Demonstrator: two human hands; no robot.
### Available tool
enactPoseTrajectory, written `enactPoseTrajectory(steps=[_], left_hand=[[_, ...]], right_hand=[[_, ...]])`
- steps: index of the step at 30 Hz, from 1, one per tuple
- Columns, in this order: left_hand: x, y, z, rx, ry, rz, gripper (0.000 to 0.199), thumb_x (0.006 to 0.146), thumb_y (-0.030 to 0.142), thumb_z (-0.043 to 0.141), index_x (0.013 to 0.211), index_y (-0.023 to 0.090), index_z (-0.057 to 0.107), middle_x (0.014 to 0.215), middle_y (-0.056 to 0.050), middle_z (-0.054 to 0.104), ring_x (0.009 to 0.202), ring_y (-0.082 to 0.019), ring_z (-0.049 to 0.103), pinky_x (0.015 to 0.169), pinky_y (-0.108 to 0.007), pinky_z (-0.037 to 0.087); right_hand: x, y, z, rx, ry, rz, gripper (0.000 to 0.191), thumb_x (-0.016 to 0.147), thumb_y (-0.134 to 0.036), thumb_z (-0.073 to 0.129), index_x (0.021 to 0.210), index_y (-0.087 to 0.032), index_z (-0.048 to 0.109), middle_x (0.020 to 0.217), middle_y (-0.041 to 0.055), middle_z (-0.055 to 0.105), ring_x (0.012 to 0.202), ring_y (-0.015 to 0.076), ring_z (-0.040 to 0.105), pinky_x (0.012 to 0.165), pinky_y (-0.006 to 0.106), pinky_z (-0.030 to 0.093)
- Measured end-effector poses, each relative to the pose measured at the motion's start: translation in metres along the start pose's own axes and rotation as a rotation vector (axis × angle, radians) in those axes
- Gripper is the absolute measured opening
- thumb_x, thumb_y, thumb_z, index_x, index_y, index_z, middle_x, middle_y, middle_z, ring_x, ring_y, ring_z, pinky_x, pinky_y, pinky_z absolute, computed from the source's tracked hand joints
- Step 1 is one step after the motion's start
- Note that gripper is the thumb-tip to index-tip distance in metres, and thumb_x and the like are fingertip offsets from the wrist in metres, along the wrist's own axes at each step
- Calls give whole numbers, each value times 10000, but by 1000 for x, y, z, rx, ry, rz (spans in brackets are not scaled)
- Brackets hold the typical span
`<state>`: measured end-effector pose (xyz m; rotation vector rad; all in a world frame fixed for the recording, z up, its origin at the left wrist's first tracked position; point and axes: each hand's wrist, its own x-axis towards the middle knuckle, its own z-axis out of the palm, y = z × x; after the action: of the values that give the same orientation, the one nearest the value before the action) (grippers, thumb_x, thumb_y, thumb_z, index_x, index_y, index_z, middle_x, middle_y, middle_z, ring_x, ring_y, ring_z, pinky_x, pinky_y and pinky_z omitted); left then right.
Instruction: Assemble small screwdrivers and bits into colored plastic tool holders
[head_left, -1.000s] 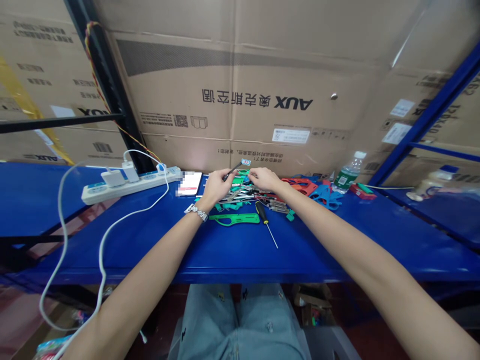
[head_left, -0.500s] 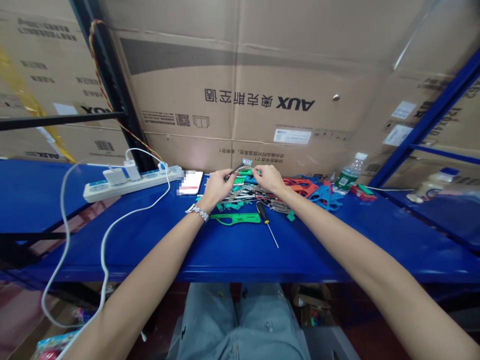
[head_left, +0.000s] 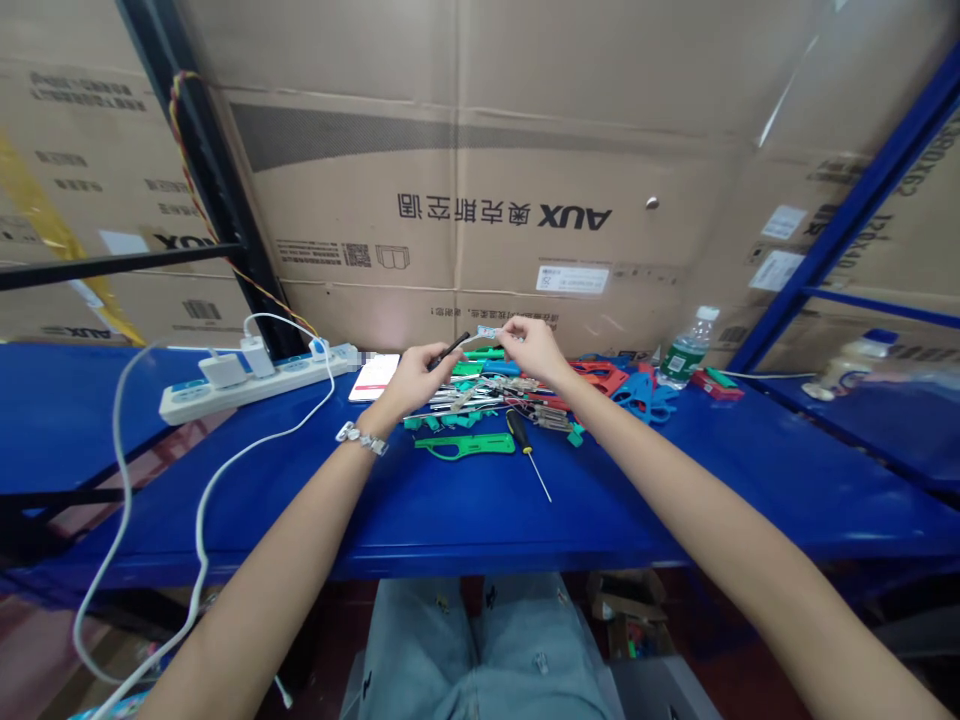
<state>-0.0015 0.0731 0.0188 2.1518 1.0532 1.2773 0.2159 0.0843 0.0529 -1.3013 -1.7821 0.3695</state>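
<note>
My left hand (head_left: 420, 378) is closed on a slim black stick-like piece (head_left: 448, 352), which points up and to the right. Pinched in the fingers of my right hand (head_left: 531, 345) is a small pale printed tag (head_left: 487, 332); its far edge lies close to the tip of the black piece. Whether the two are joined I cannot tell. Beneath both hands spreads a pile of metal rods and small green parts (head_left: 487, 390). A flat green plastic handle shell (head_left: 472, 443) lies in front, beside a black-and-yellow screwdriver (head_left: 529, 445).
Red shells (head_left: 600, 376) and blue shells (head_left: 645, 398) lie right of the pile, near a water bottle (head_left: 686, 350). On the left are a phone (head_left: 374, 378) and a white power strip (head_left: 255, 390) with trailing cable. A large cardboard box (head_left: 502, 150) stands behind.
My left hand has shifted left and slightly down with the black piece. The tag now shows nearer my right fingers. The camera view has shifted slightly.
</note>
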Motion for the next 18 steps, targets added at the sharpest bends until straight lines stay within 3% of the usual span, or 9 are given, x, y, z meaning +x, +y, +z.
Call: enactPoseTrajectory(steps=[3, 5, 7, 10, 13, 16, 18], left_hand=[[-8, 6, -11, -16, -66, 40, 385, 904, 536, 624, 937, 160, 694, 719, -15, 640, 640, -149, 543, 612, -262, 418], [-15, 7, -16, -22, -110, 50, 386, 869, 528, 665, 981, 159, 683, 813, -33, 676, 697, -158, 573, 644, -269, 439], [-20, 7, -19, -22, -174, 63, 403, 849, 536, 668, 980, 156, 685, 831, -36, 671, 696, -159, 568, 634, -273, 432], [-27, 8, -18, -4, -274, 24, 486, 924, 608, 511, 813, 169, 686, 641, -6, 564, 591, -151, 498, 576, -285, 385], [-30, 13, -8, 168, -163, -142, 690, 970, 695, 363, 495, 215, 503, 448, 2, 388, 461, -142, 379, 506, -310, 296], [-31, 17, 5, 322, 38, -176, 738, 896, 752, 505, 411, 241, 287, 374, 7, 293, 398, -133, 291, 462, -321, 204], [-31, 19, 10, 345, 111, -138, 732, 870, 726, 571, 409, 243, 269, 353, 13, 262, 384, -138, 273, 453, -317, 177]], right_hand=[[-15, -1, -2, 211, -249, 126, 202, 876, -313, 635, 722, -183, 624, 514, -31, 559, 455, 109, 454, 518, 244, 367], [-29, 3, 1, 294, -349, 232, 200, 856, -333, 670, 730, -186, 617, 489, -40, 542, 409, 97, 415, 454, 229, 293], [-42, 9, 6, 334, -384, 282, 211, 848, -358, 677, 741, -191, 606, 479, -43, 546, 386, 90, 386, 433, 223, 263], [-57, 15, 15, 313, -350, 224, 243, 829, -397, 693, 738, -193, 596, 467, -48, 538, 417, 99, 422, 462, 219, 308], [-67, 14, 18, 210, -299, 90, 239, 847, -399, 652, 735, -191, 610, 491, -35, 565, 468, 122, 483, 525, 239, 370], [-73, 11, 16, 164, -269, -13, 258, 874, -395, 597, 712, -195, 598, 524, -20, 589, 508, 136, 515, 575, 261, 398], [-76, 11, 15, 179, -275, -30, 275, 871, -416, 600, 705, -197, 591, 517, -25, 570, 512, 136, 510, 575, 263, 395]])
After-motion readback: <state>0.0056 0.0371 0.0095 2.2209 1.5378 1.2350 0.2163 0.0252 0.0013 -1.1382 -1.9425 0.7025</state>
